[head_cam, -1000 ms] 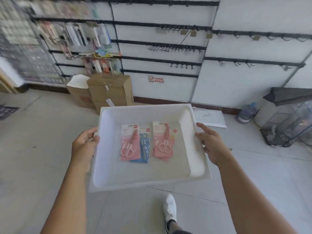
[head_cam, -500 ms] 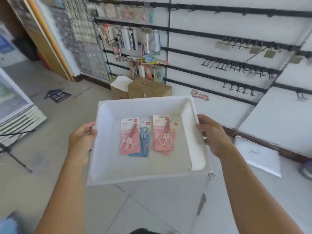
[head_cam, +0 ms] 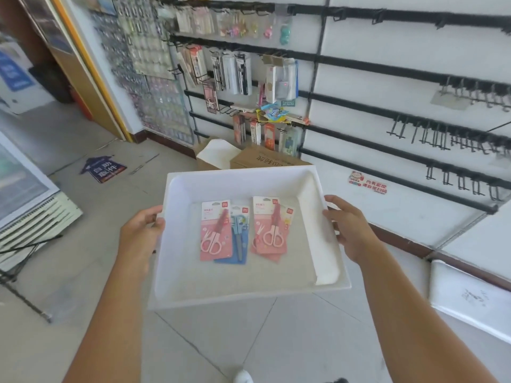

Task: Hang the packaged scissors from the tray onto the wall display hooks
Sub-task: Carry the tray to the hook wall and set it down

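Observation:
I hold a white tray (head_cam: 246, 291) level in front of me. My left hand (head_cam: 142, 233) grips its left rim and my right hand (head_cam: 349, 230) grips its right rim. Flat on the tray floor lie several packaged scissors: a pink pack (head_cam: 215, 230) on the left, a blue pack (head_cam: 238, 239) partly under it, and a pink stack (head_cam: 271, 229) to the right. The wall display hooks (head_cam: 431, 134) stick out from black rails on the white wall ahead and to the right; many are bare.
Hanging stationery packs (head_cam: 235, 73) fill the rails ahead. Cardboard boxes (head_cam: 265, 160) stand on the floor below them, just beyond the tray. A white board (head_cam: 470, 297) lies on the floor at right. A cooler (head_cam: 25, 200) and a tripod leg (head_cam: 22, 297) stand at left.
The view has swung left along the wall and I have stepped closer to the stocked rails. The tray stays in both hands and the packs have not shifted.

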A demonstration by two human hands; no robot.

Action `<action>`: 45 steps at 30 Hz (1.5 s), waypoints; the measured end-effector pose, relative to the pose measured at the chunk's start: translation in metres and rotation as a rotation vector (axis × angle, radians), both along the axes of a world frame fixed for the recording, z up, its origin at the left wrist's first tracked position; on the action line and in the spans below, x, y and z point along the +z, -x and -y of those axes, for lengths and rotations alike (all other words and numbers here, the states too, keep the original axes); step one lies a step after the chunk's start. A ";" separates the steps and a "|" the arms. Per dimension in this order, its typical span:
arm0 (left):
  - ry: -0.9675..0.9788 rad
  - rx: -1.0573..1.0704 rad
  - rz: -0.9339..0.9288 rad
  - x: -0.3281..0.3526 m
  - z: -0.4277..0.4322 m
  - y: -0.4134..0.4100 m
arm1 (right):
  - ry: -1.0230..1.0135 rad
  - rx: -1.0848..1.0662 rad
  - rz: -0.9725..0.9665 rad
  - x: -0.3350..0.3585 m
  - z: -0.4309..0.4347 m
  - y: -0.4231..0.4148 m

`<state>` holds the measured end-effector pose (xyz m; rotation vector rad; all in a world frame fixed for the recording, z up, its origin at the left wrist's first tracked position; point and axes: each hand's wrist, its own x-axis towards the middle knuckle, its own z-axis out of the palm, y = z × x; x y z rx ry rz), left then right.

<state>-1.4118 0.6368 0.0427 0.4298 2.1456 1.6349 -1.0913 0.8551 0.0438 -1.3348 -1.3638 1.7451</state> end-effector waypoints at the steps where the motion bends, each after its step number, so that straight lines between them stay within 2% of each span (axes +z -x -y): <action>1: 0.008 0.003 -0.006 0.002 -0.015 0.016 | 0.003 -0.009 -0.001 0.000 -0.011 0.016; 7: 0.060 -0.035 -0.035 -0.005 -0.108 0.090 | 0.037 -0.084 0.021 -0.010 -0.089 0.091; 15: 0.112 -0.052 -0.035 -0.029 -0.258 0.162 | 0.104 -0.147 0.042 -0.035 -0.245 0.173; 26: 0.176 -0.182 -0.025 -0.046 -0.475 0.236 | 0.154 -0.325 0.086 -0.045 -0.418 0.229; 36: 0.256 -0.494 0.118 -0.126 -0.649 0.304 | 0.227 -0.621 0.179 -0.105 -0.485 0.266; 45: 0.388 -0.514 0.230 -0.171 -0.709 0.319 | 0.350 -0.823 0.185 -0.158 -0.506 0.293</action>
